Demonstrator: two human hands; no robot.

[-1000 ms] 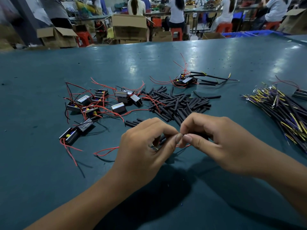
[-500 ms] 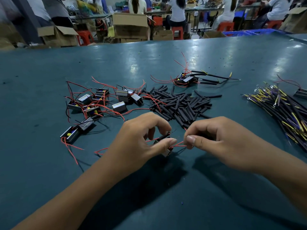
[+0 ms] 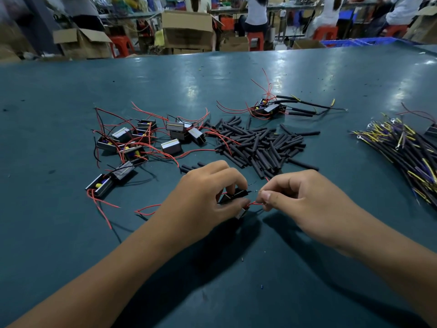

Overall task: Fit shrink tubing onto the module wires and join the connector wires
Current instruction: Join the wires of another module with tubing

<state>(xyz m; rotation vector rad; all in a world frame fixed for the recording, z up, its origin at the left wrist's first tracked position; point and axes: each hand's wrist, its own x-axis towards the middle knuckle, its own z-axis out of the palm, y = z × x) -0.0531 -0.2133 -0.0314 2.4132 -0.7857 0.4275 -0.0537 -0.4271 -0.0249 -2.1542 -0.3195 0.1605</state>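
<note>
My left hand (image 3: 203, 200) grips a small module (image 3: 241, 213) and a short black shrink tube (image 3: 238, 194) between thumb and fingers. My right hand (image 3: 305, 200) pinches the module's thin red wire (image 3: 256, 204) just right of the tube's end. The module is mostly hidden under my left fingers. A pile of black shrink tubes (image 3: 260, 143) lies beyond my hands. Loose modules with red wires (image 3: 142, 143) are spread at the left.
One module with tubed wires (image 3: 269, 108) lies at the back centre. A bundle of black and yellow connector wires (image 3: 406, 152) sits at the right. A lone module (image 3: 101, 184) lies front left. Cardboard boxes and seated people are beyond the green table (image 3: 71, 233).
My hands have drawn slightly apart. The shrink tube and red wire now show between them, where my fingertips were pressed together a second ago.
</note>
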